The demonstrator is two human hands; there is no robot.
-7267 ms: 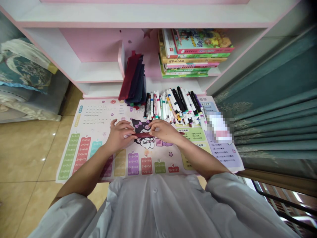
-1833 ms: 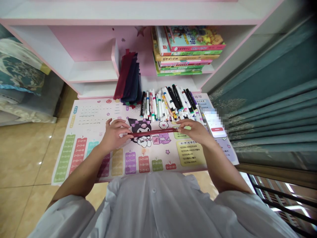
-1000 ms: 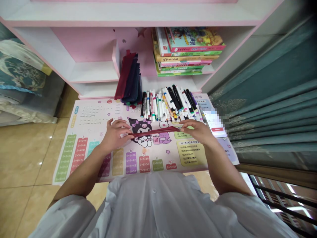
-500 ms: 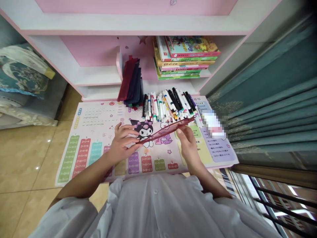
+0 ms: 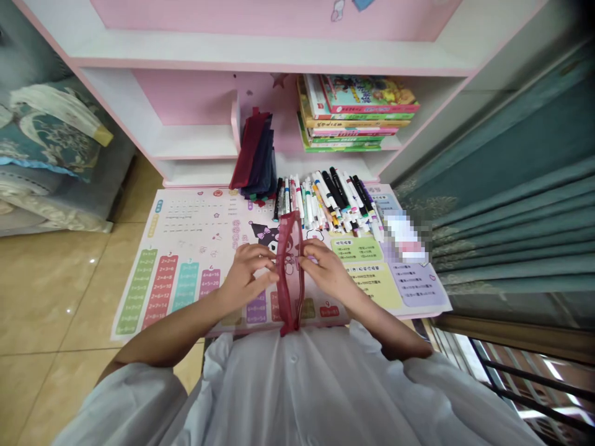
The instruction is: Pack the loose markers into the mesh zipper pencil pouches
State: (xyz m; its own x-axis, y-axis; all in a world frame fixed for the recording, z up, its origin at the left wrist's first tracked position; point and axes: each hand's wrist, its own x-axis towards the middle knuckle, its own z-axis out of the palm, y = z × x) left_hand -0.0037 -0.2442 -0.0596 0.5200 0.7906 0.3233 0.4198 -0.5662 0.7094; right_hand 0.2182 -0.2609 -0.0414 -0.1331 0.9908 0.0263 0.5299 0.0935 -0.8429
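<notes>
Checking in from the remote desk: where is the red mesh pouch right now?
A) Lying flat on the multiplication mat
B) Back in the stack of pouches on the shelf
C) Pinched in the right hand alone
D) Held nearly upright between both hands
D. The red mesh pouch stands nearly upright, with the left hand on one long edge and the right hand on the other.

Wine-red pouch (image 5: 289, 272), teal curtain (image 5: 511, 248) — gold-patterned (faintly)

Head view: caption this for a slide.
Left hand and right hand hold a red pouch upright over a times-table mat.
</notes>
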